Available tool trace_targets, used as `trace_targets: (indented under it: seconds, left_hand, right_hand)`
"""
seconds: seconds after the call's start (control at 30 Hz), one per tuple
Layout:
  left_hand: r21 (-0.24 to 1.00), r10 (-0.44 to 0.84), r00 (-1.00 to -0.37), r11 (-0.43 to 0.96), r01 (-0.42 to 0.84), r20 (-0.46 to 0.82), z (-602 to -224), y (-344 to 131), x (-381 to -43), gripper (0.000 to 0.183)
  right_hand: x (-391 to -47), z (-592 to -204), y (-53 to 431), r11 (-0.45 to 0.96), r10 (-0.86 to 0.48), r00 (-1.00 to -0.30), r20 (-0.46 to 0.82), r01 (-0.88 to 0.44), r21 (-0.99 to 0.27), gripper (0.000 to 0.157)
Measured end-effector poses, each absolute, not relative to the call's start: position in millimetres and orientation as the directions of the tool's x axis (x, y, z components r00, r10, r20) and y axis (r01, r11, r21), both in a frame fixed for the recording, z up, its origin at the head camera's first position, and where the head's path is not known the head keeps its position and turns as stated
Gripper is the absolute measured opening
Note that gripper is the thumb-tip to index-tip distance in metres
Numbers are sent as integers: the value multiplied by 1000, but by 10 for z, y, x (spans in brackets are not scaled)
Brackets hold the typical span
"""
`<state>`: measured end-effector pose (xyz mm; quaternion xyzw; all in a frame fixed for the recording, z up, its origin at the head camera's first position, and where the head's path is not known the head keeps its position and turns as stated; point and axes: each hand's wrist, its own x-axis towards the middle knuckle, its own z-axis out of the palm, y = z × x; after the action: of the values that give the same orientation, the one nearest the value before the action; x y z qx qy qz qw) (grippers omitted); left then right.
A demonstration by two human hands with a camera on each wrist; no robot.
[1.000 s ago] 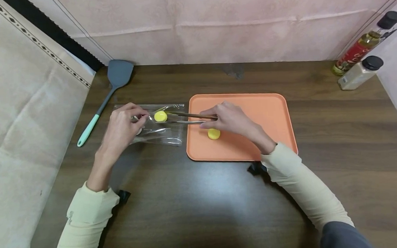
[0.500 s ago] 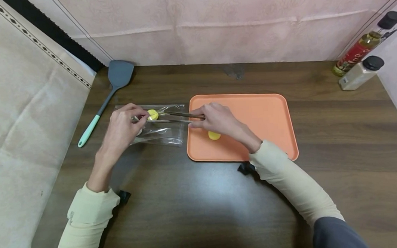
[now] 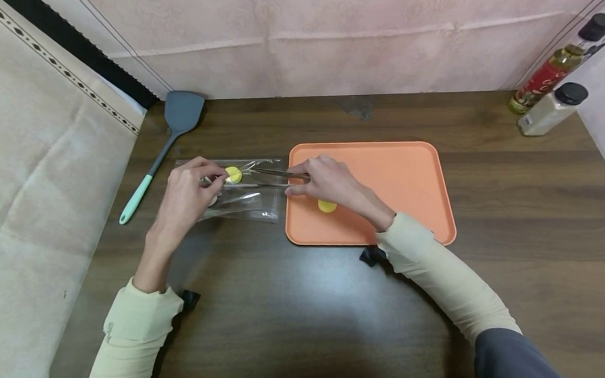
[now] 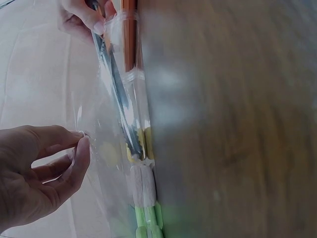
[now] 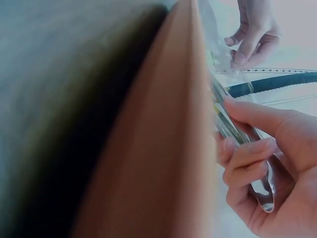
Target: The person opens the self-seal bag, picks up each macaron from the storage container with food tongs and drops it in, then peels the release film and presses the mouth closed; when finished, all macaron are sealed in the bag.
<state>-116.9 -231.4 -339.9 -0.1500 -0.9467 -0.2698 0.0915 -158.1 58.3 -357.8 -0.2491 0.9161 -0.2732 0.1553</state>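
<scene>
My left hand (image 3: 191, 186) pinches the edge of a clear plastic bag (image 3: 252, 206) between thumb and fingertips. In my right hand (image 3: 327, 179) are metal tongs (image 3: 281, 173), gripped near the closed end, with their arms reaching left into the bag. At the tong tips lies a yellow round piece (image 3: 234, 175); whether the tips clasp it I cannot tell. The left wrist view shows whitish pieces (image 4: 143, 186) and green pieces (image 4: 147, 223) farther inside. Another yellow round piece (image 3: 327, 206) rests on the orange tray (image 3: 394, 173), partly under my right hand.
A grey spatula (image 3: 182, 112) with a mint handle lies at the back left of the wooden table (image 3: 288, 304). At the back right stand a red-labelled bottle (image 3: 545, 79) and a black-capped jar (image 3: 547, 115). Cloth hangs behind the table.
My right hand has moved left with the tongs, carrying the yellow round piece deeper into the bag. In the last half second it has barely shifted. My left hand keeps its place.
</scene>
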Motion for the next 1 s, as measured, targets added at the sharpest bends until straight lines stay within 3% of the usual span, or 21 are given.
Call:
trace_targets:
  seconds: [0.2,0.4,0.7,1.0]
  left_hand:
    - [489,237,-934,801,344,268,-3398,-2318,-1163,11]
    - [492,230,-938,805,333,259,-3382,-2311,-1167,11]
    - [475,233,-937,814,334,260,-3394,-2310,-1175,10]
    - [478,242,-936,810,341,257,-3413,-2309,-1178,10]
  right_hand:
    - [-1503,-3456,828,712,-557,-818,-143,-382,-589,51]
    - [-1317,-3292,1366,718,-561,-826,-56,-452,-529,48]
    - [-1004,-3293,2196,702,-502,-861,85,-463,-542,42]
    - [-842,-3491,2598,711,-530,-846,-51,-411,-571,42]
